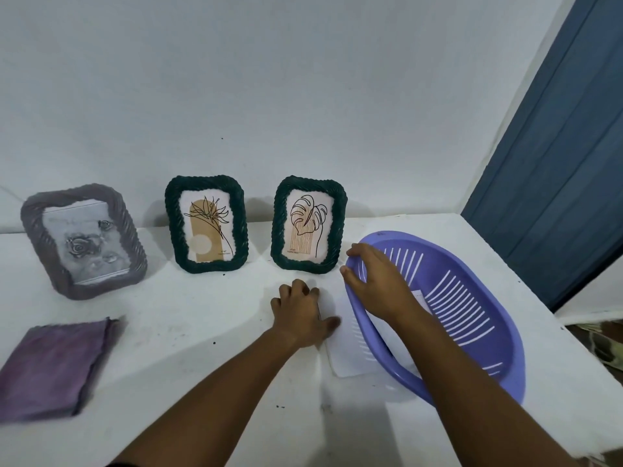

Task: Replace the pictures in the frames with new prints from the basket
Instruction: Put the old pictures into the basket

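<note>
Three frames stand on the white table against the wall: a grey frame (pixel 82 241) with a rose picture at the left, a dark green frame (pixel 206 224) with a flower drawing in the middle, and a second dark green frame (pixel 308 224) with a leaf drawing. A purple slotted basket (pixel 472 308) is tilted up on its left side. My right hand (pixel 374 278) grips its raised left rim. White prints (pixel 347 345) lie flat partly under the basket. My left hand (pixel 303 315) rests on their left edge with curled fingers and thumb pressing the paper.
A folded purple cloth (pixel 55 365) lies at the table's front left. The table (pixel 188 332) ends at the right beside a blue panel (pixel 556 180). A white wall stands behind the frames.
</note>
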